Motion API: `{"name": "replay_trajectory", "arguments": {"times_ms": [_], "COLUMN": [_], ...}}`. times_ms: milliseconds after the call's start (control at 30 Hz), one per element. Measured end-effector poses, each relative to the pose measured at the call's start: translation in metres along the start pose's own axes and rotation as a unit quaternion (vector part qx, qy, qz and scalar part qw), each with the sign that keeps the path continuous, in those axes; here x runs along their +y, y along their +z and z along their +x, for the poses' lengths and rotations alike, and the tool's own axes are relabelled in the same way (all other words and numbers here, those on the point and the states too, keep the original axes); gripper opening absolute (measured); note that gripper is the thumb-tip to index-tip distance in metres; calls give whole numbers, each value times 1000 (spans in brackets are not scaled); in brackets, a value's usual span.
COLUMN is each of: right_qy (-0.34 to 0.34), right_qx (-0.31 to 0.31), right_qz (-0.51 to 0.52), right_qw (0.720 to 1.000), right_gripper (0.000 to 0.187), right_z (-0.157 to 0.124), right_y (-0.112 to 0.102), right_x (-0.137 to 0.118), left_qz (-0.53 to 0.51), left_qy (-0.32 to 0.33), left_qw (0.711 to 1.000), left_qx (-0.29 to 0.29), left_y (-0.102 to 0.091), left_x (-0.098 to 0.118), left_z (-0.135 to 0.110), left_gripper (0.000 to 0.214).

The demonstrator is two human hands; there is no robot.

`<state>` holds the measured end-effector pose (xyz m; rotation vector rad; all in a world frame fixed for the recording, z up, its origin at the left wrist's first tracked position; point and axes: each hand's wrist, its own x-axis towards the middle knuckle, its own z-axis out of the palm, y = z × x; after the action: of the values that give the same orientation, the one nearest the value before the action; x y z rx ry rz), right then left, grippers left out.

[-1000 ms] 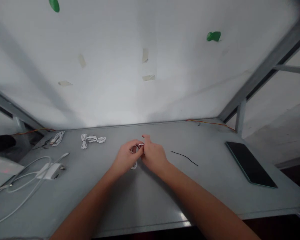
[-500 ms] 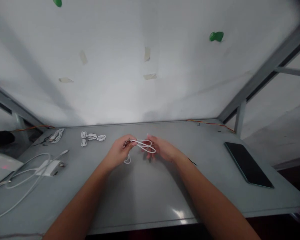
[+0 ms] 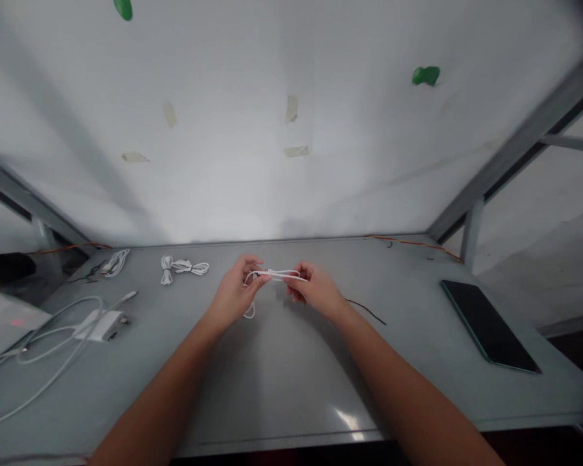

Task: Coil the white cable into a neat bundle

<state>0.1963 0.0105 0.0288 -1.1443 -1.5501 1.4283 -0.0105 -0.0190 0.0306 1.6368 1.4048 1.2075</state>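
Above the grey table, my left hand (image 3: 236, 294) and my right hand (image 3: 315, 291) hold a thin white cable (image 3: 279, 275) between them. The cable runs as a doubled, taut stretch from the fingers of one hand to those of the other. A small loop of it (image 3: 249, 312) hangs below my left hand. My fingers hide the cable's ends, so I cannot tell what is on them.
Two bundled white cables (image 3: 184, 266) (image 3: 115, 263) lie at the table's back left. A white charger (image 3: 102, 325) with long cords sits at the left. A thin black wire (image 3: 366, 311) lies right of my right hand. A black tablet (image 3: 490, 325) rests at the right.
My hands have moved apart and the cable has pulled from a slack double loop into a nearly straight stretch. My right hand has shifted slightly right.
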Motion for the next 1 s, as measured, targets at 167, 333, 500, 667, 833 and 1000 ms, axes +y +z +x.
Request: {"name": "replay_trajectory", "arguments": {"times_ms": [167, 333, 500, 667, 833, 1000], "right_qy": [-42, -43, -12, 0, 17, -35], "right_qx": [84, 34, -33, -76, -60, 38], "right_qz": [-113, 13, 173, 256, 242, 162], "right_qw": [989, 998, 984, 964, 968, 985], "right_gripper": [6, 23, 30, 46, 45, 38], "right_z": [0, 7, 7, -3, -2, 6], "right_y": [6, 7, 9, 22, 33, 23], "right_x": [8, 17, 11, -3, 5, 15], "left_qz": [16, -27, -98, -176, -227, -215], "left_qy": [20, 28, -33, -108, -133, -110], "left_qw": [1000, 999, 991, 951, 938, 953], "left_qx": [-4, -26, 90, 231, 227, 183], "left_y": [0, -4, 1, 8, 7, 2], "left_x": [7, 2, -11, -24, -18, -11], "left_z": [-2, 0, 7, 16, 19, 16], "left_gripper": [30, 33, 48, 58, 52, 53]}}
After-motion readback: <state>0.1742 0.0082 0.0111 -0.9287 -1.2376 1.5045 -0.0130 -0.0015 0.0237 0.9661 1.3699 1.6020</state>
